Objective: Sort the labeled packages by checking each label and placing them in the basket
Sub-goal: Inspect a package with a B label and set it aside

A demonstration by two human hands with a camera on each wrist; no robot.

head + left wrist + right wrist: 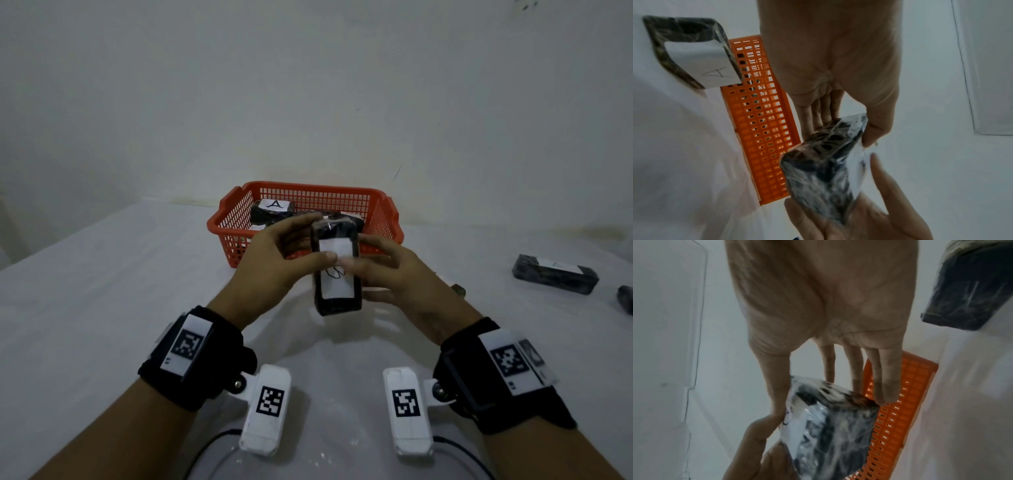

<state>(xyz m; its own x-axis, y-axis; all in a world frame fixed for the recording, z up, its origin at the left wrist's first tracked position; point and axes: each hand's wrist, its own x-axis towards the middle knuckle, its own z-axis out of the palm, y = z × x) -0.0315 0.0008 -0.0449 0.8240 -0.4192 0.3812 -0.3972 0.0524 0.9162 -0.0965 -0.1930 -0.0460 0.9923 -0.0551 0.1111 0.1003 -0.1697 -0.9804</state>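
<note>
I hold a black wrapped package [337, 294] upright in both hands just in front of the orange basket [308, 187]. Its white label [337, 282] faces me, and my thumbs cover part of the black mark on it. My left hand [310, 240] grips the package's left side and my right hand [359, 253] grips the right side. The left wrist view shows the package [826, 170] pinched between thumb and fingers of my left hand [842, 131]. In the right wrist view my right hand [830, 402] clasps the package [830, 426] the same way.
Inside the basket lie dark packages, one labelled A [273, 207]. Another labelled package [555, 274] lies on the white table [102, 274] to the right, with a further dark one [625, 299] at the frame's edge. A wall stands close behind the basket.
</note>
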